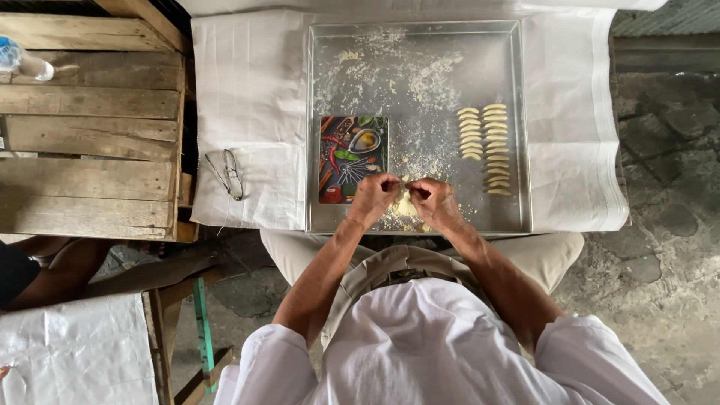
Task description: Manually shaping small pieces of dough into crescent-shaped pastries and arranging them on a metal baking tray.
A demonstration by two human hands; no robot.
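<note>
My left hand (373,196) and my right hand (435,201) meet over the near edge of a large metal tray (525,120), fingers pinched together on a small pale piece of dough (406,204). Crumbs and flour lie beneath them. Two short rows of several crescent-shaped dough pieces (484,146) sit at the tray's right side. A small board printed with spices and vegetables (352,159) lies in the tray just left of my left hand.
The tray rests on a white cloth (247,112). A pair of glasses (227,173) lies on the cloth to the left. A wooden pallet table (90,127) stands further left, with another person's arm (52,270) below it.
</note>
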